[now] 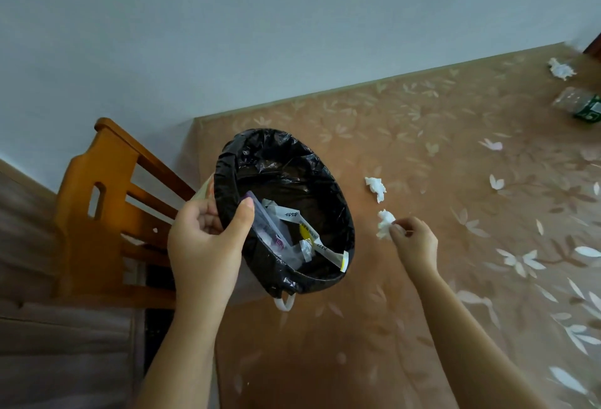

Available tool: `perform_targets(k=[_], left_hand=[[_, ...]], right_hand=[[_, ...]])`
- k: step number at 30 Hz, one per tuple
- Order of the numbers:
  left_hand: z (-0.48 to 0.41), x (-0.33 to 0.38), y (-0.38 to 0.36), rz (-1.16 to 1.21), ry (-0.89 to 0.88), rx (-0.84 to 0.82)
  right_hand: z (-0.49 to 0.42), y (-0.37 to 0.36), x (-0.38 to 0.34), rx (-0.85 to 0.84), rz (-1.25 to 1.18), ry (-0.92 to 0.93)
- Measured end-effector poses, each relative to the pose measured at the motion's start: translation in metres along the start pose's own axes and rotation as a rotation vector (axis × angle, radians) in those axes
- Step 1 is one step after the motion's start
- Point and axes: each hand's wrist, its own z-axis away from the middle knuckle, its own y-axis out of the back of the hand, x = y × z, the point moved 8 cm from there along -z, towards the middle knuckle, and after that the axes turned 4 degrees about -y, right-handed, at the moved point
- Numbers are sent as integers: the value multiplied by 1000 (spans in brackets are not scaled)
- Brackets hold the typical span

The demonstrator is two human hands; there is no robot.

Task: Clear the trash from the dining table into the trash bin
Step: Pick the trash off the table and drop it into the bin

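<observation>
Trash is going into the trash bin [286,210] (it has a black bag inside). The left hand [208,242] grips the bin's rim, tipped over the dining table [422,327]. The right hand [414,241] pinches a tissue ball [384,224] just beside the bin, so it needs only a short move left. Another tissue [375,188] lies near.

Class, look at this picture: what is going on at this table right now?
A person is clearing a table. The left hand holds a black-lined trash bin by its rim, tilted over the table edge, with wrappers already inside. The right hand pinches a crumpled tissue on the floral tablecloth. Another tissue lies nearby; a third tissue and a plastic bottle remain at the far end.
</observation>
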Motion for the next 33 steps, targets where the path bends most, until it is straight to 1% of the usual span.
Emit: perform_targets(k=[5,8,11,13,15,18,20,24,25,28,33], left_hand=[[6,-18,43,111,60,-27],[6,-34,75,177,109,-64],[5,-51,109,220,134,-145],[4,-56,132,236,123,-197],[2,-57,156,256,109,-227],[-5,-58,185,269,108,-243],[-13,-58,195,271,94,-257],[-29,-56,201,286,63,-262],[-35,-56,201,290,54,-258],[-55,-58,192,303,44,-260],[-95,-59,153,329,50,-312]], right_hand=[[79,21,-59,111,-144,113],[145,27,-79,179,-229,116],[209,17,-102,218,-273,98],[245,3,-127,203,-310,117],[274,-16,-155,135,-314,148],[306,-41,-194,44,-239,206],[318,-55,-213,-23,-173,236],[326,-82,-235,-225,-103,277],[325,-87,-237,-246,-90,285],[310,-90,-242,-206,-78,306],[260,-85,-234,-82,-150,307]])
